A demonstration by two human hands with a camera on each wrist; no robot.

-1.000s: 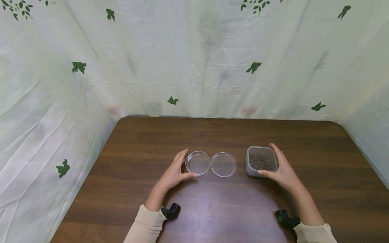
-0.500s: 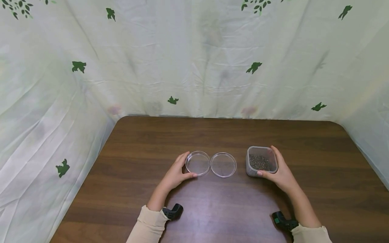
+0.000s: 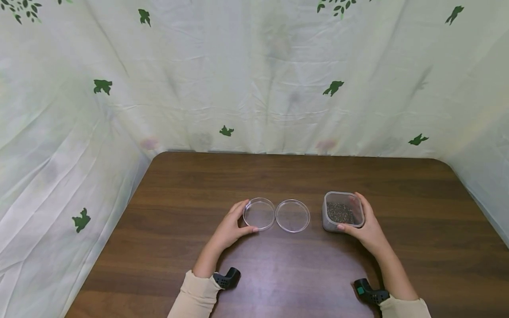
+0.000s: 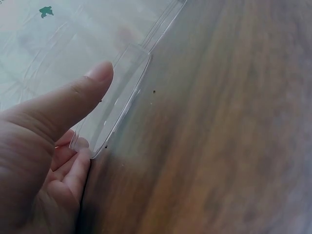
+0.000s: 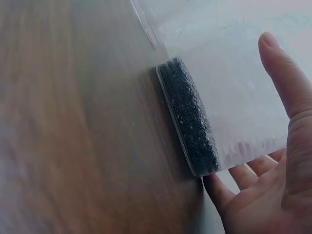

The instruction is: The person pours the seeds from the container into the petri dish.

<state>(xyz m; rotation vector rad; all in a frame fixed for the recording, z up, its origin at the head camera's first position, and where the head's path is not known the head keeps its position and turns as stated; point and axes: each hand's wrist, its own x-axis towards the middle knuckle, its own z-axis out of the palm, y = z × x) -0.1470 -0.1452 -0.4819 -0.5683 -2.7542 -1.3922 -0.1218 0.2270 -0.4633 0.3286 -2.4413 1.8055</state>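
A shallow clear round dish point(image 3: 259, 214), like a petri dish, lies on the brown table. My left hand point(image 3: 228, 229) holds it from the left, thumb at the near rim and fingers along the far left side. In the left wrist view the fingertips touch the low wall of the dish point(image 4: 117, 105). My right hand point(image 3: 372, 233) grips a clear square plastic tub point(image 3: 330, 225) by its right side, thumb on the near wall, fingers behind. Small dark seed-like grains point(image 3: 339, 213) fill its lower part; the right wrist view shows them as a dark layer point(image 5: 187, 117).
A second clear round dish point(image 3: 292, 216) lies right beside the first, their rims meeting, with the tub further right. The wood-grain table point(image 3: 294, 274) ends at a back edge against a pale curtain point(image 3: 254, 88) with green bird prints. Black wrist cameras point(image 3: 228, 278) sit on both wrists.
My left fingers have drawn in against the dish's left side. My right fingers have slid down slightly along the tub, and the right wrist has moved a little left. Dishes and tub stay put.
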